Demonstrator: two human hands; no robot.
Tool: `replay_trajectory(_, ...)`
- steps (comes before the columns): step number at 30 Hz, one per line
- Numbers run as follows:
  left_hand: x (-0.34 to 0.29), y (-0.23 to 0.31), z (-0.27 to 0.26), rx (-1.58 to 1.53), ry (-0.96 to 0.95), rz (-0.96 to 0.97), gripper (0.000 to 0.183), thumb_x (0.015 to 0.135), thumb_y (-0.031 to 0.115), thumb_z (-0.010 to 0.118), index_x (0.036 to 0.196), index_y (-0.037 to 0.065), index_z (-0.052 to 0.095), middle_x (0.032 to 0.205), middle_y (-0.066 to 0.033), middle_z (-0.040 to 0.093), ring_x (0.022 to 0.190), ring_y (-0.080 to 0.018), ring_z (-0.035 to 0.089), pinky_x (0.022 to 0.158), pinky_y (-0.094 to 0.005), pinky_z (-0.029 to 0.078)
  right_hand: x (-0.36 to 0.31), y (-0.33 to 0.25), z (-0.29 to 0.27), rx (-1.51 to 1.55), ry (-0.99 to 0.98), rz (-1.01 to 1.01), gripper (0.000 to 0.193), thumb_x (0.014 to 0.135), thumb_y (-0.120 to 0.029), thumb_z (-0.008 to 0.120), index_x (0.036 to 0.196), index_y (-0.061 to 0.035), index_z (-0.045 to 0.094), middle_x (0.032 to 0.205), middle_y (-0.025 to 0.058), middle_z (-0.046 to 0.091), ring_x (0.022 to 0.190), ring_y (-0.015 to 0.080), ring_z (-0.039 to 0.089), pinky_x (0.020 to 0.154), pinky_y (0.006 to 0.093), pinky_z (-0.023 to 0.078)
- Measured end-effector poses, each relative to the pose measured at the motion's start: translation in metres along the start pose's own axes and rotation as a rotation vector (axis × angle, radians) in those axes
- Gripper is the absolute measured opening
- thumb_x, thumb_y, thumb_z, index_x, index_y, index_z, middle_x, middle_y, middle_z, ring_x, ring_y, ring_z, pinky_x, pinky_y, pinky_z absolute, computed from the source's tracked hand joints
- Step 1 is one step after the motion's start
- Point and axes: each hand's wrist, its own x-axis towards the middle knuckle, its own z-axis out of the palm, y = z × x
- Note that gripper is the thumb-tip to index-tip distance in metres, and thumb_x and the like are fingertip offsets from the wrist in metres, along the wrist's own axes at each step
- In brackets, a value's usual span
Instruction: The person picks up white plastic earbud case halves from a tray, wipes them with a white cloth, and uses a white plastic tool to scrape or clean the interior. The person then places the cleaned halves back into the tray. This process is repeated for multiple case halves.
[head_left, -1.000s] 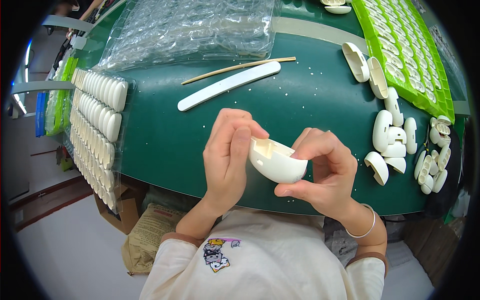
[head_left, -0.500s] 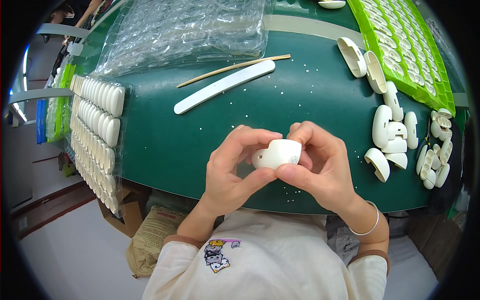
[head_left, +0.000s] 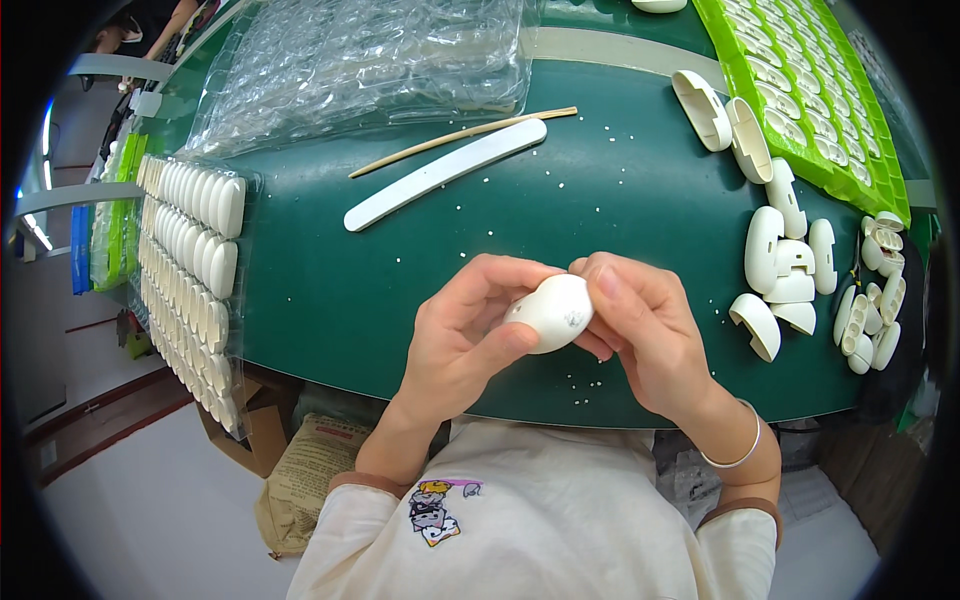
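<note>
A white rounded plastic shell (head_left: 552, 314), with a small slot and a grey smudge or mark on its face, is held up over the front of the green table. My left hand (head_left: 465, 325) pinches its left side between thumb and fingers. My right hand (head_left: 645, 325) grips its right end, thumb on the near edge and fingers curled behind. Beyond the hands lie a white flat file-like stick (head_left: 445, 173) and a thin wooden stick (head_left: 465, 138). Tiny white crumbs dot the table around them.
White shell pieces (head_left: 790, 260) are clustered at the right, with more small ones (head_left: 875, 310) beyond. A bright green tray (head_left: 875, 195) of parts stands at the far right. Clear plastic trays (head_left: 360, 70) are stacked at the back. A filled tray of white shells (head_left: 190, 260) overhangs the left edge.
The shell has been turned in my fingers, so its marked face now shows more. My right thumb has shifted up from the shell's lower edge to its upper right side.
</note>
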Motion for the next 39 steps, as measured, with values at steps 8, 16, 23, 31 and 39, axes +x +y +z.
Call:
replay_trajectory(8,0.001,0.006,0.006,0.062,0.162,-0.154,0.061,0.071,0.050,0.062,0.100,-0.003,0.048,0.091,-0.0064,0.055,0.084,-0.0116,0.055,0.073,-0.0230,0.043,0.003,0.005,0.007,-0.018,0.054,-0.134,0.022,0.084,-0.022,0.053,0.080,-0.0006,0.055,0.058,-0.0012,0.041,0.054,0.0071,0.035,0.050,0.0220,0.031)
replay_trajectory(16,-0.002,0.009,0.005,0.089,0.085,-0.024,0.036,0.077,0.016,0.056,0.108,-0.001,0.050,0.090,-0.0065,0.050,0.085,-0.0136,0.047,0.078,-0.0277,0.039,0.006,0.009,0.009,-0.641,0.107,-0.489,0.024,0.063,-0.011,0.071,0.081,-0.0045,0.057,0.066,0.0024,0.052,0.058,0.0136,0.047,0.055,0.0268,0.039)
replay_trajectory(23,0.000,0.005,0.007,0.193,0.123,0.047,0.019,0.074,0.012,0.057,0.090,0.002,0.053,0.079,-0.0025,0.046,0.074,-0.0098,0.042,0.065,-0.0237,0.036,0.007,0.011,0.012,-0.831,0.088,-0.598,0.024,0.060,-0.008,0.071,0.079,-0.0058,0.056,0.066,0.0033,0.053,0.058,0.0180,0.048,0.054,0.0288,0.039)
replay_trajectory(31,0.004,0.009,0.013,-0.001,0.211,-0.003,0.016,0.085,0.015,0.046,0.078,0.002,0.053,0.068,-0.0010,0.045,0.064,-0.0071,0.040,0.059,-0.0215,0.035,0.006,0.008,0.012,-0.734,-0.016,-0.459,0.024,0.062,-0.009,0.071,0.081,-0.0060,0.057,0.067,0.0032,0.054,0.059,0.0168,0.050,0.055,0.0268,0.039)
replay_trajectory(39,0.004,0.011,0.009,0.122,0.246,0.036,0.034,0.091,0.023,0.036,0.073,0.001,0.055,0.066,-0.0012,0.046,0.062,-0.0076,0.039,0.056,-0.0227,0.034,0.004,0.016,0.010,-0.426,-0.052,-0.350,0.026,0.062,-0.011,0.073,0.082,-0.0047,0.057,0.069,0.0030,0.055,0.059,0.0137,0.050,0.057,0.0252,0.039)
